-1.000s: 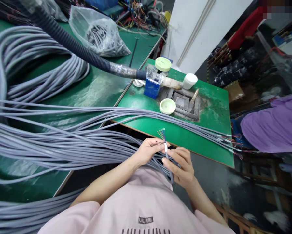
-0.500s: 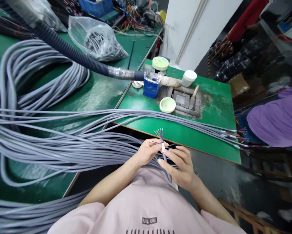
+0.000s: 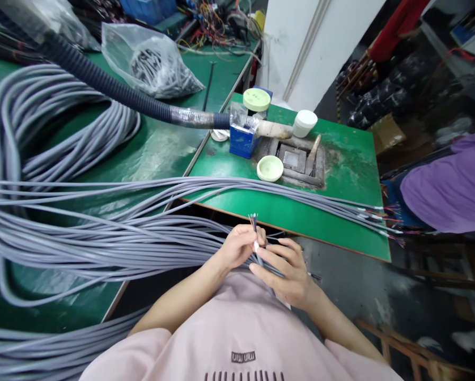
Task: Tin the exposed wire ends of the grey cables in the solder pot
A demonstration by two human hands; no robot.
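Close in front of my body I hold the end of a grey cable (image 3: pixel 260 259), its thin coloured wires (image 3: pixel 253 219) pointing up out of a white band (image 3: pixel 256 246). My left hand (image 3: pixel 241 244) is closed, pinching the wires just above the band. Below it, my right hand (image 3: pixel 287 270) grips the cable near the band with thumb and fingertips, the other fingers loosely bent. A thick bundle of grey cables (image 3: pixel 161 243) passes behind my hands from the left.
More cables with bared wire ends lie across the green table (image 3: pixel 340 225). Beyond them stand a solder pot (image 3: pixel 296 161), a pale green dish (image 3: pixel 270 168), a white jar (image 3: pixel 305 123) and a dark hose (image 3: pixel 142 103) on a blue block. At right, a person in purple (image 3: pixel 447 182).
My left fingers have closed round the coloured wires, which were fanned out and are now gathered in a tight bunch. Both hands have shifted slightly left in view.
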